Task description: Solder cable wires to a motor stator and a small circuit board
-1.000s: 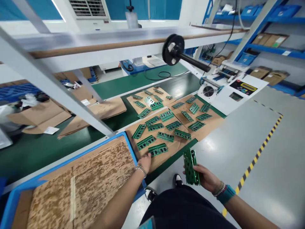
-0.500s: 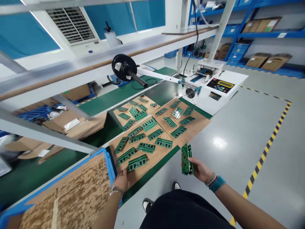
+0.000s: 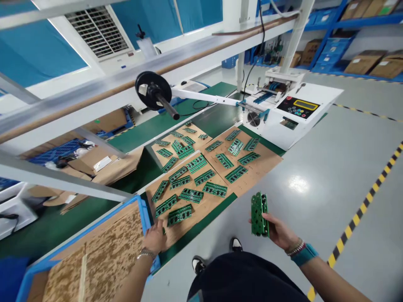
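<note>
My right hand (image 3: 278,230) is closed around a small stack of green circuit boards (image 3: 258,214), held upright above the floor at the right. My left hand (image 3: 155,238) is at the near left corner of the cardboard, beside the blue bin. Its fingers are curled, and a small green piece, apparently a circuit board's edge (image 3: 163,230), shows at the fingertips; the rest is hidden. Just beyond lies the nearest loose circuit board (image 3: 179,215), apart from the hand. Several more boards, with black components facing up, are spread over the brown cardboard sheets (image 3: 201,209).
A blue bin (image 3: 145,216) with stained cardboard inside stands at the left. A white machine (image 3: 292,113) with a keypad is at the far end of the green bench. A black reel holder (image 3: 153,90) juts out above the boards; a shelf (image 3: 195,63) runs behind it.
My left hand has drawn slightly left and back from the nearest board. The right hand with its stack appears farther right, while the whole view has shifted a little.
</note>
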Motion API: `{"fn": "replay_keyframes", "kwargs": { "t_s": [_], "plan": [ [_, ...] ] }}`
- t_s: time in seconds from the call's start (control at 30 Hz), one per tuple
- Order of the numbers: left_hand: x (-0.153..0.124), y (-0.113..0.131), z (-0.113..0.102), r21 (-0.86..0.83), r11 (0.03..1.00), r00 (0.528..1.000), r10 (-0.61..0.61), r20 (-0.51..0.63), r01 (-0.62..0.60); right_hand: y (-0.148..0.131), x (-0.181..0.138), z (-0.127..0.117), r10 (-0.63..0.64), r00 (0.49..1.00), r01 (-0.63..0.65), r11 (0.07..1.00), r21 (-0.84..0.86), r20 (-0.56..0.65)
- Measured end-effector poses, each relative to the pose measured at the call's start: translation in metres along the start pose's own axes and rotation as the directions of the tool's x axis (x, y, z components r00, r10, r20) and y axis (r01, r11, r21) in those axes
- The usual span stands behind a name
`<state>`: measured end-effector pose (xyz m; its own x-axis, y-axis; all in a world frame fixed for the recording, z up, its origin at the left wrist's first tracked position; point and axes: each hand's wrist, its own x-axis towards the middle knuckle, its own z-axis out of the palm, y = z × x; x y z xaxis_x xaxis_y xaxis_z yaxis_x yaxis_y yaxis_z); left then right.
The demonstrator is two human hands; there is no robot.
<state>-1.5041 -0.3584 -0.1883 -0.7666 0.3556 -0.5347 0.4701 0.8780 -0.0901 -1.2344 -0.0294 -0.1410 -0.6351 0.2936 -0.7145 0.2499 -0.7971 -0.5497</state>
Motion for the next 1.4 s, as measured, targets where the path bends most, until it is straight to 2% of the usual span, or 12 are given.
{"fn": "replay_keyframes", "kwargs": {
  "t_s": [0.1,0.2,0.3,0.4,0.63,0.73,0.87,0.97,1.07,1.17,1.23,1.4],
  "plan": [
    [0.004,0.018,-0.039,-0.021,0.999,0.996,0.038,-0.085,-0.040,0.000,-0.008,-0.016,-0.017,1.000,0.017,1.000,0.013,-0.026],
    [0.025,0.061,-0.080,-0.045,0.988,0.977,0.135,-0.163,-0.145,0.004,-0.011,-0.027,-0.026,0.998,0.028,0.999,0.038,-0.050],
    [0.064,0.117,-0.112,-0.034,0.956,0.938,0.277,-0.209,-0.290,0.011,-0.013,-0.029,-0.019,0.997,0.026,0.995,0.097,-0.079],
    [0.113,0.168,-0.130,-0.002,0.917,0.895,0.389,-0.218,-0.399,0.018,-0.018,-0.024,-0.019,0.993,0.039,0.984,0.176,-0.116],
    [0.221,0.235,-0.133,-0.022,0.869,0.860,0.484,-0.164,-0.493,0.044,-0.041,-0.027,-0.010,0.942,0.119,0.945,0.306,-0.334],
    [0.245,0.248,-0.125,-0.067,0.858,0.856,0.498,-0.138,-0.510,0.052,-0.043,-0.028,0.006,0.920,0.136,0.933,0.334,-0.391],
    [0.258,0.254,-0.121,-0.164,0.828,0.844,0.522,-0.125,-0.536,0.049,-0.033,-0.016,-0.015,0.912,0.177,0.916,0.359,-0.410],
    [0.254,0.246,-0.127,-0.277,0.779,0.826,0.544,-0.145,-0.562,0.040,-0.023,-0.005,-0.037,0.924,0.182,0.917,0.354,-0.380],
    [0.233,0.228,-0.130,-0.435,0.690,0.808,0.557,-0.192,-0.579,0.031,-0.015,0.004,-0.054,0.939,0.176,0.925,0.337,-0.340],
    [0.187,0.206,-0.117,-0.629,0.545,0.797,0.566,-0.212,-0.555,0.023,-0.004,0.013,-0.091,0.951,0.184,0.934,0.305,-0.295],
    [0.144,0.195,-0.099,-0.765,0.416,0.776,0.608,-0.168,-0.492,0.017,0.006,0.025,-0.117,0.962,0.180,0.951,0.251,-0.247],
    [0.051,0.192,-0.063,-0.982,0.087,0.602,0.798,-0.032,-0.168,0.000,0.031,0.074,-0.211,0.975,0.211,0.977,-0.008,-0.067]
  ]
}}
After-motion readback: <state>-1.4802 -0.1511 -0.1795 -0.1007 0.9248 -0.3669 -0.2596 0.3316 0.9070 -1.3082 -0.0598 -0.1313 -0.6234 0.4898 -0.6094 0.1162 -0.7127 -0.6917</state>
